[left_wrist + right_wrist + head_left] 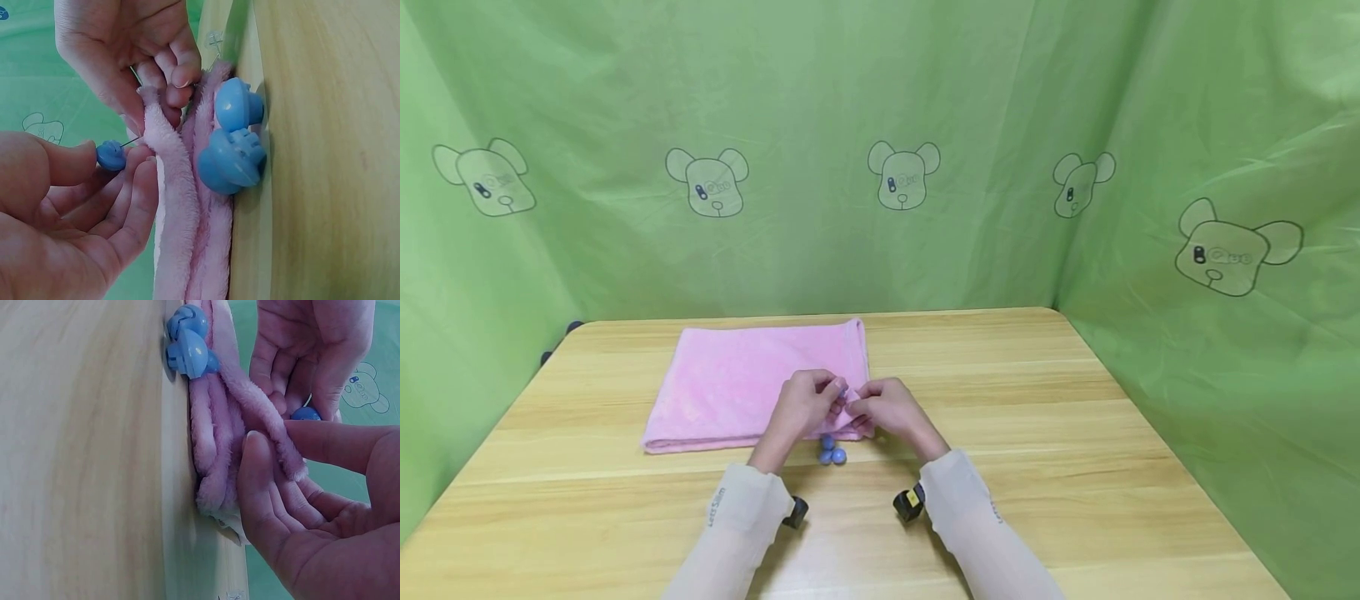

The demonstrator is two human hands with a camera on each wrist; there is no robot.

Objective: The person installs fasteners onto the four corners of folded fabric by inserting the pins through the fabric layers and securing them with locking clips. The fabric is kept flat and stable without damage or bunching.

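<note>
Pink cloth (730,375) lies folded on the wooden worktop (1060,500), and two hands meet at its near right corner. The left hand (802,407) has a small grip: it pinches a round blue knob (111,155) right beside the edge of the cloth. A thin pin (131,142) pokes out of that knob toward the cloth; whether its tip is in the fluff is hard to tell. The right hand (891,408) has a small grip too, pinching a raised bit of the cloth's corner. Three more blue knobs (838,457) sit bunched at the cloth's near edge.

The step looks like lining up the pin with the pinched corner. The next move seems to call for a still corner and a gentle push, with care near the sharp end.

Words on the left sleeve (737,504), in front of the cloth, look like "Let's Slim". The writing on the right sleeve (958,500) is too small to read. Behind the cloth, the green curtain (797,83) has animal heads with blurry letters, maybe starting with Q.
</note>
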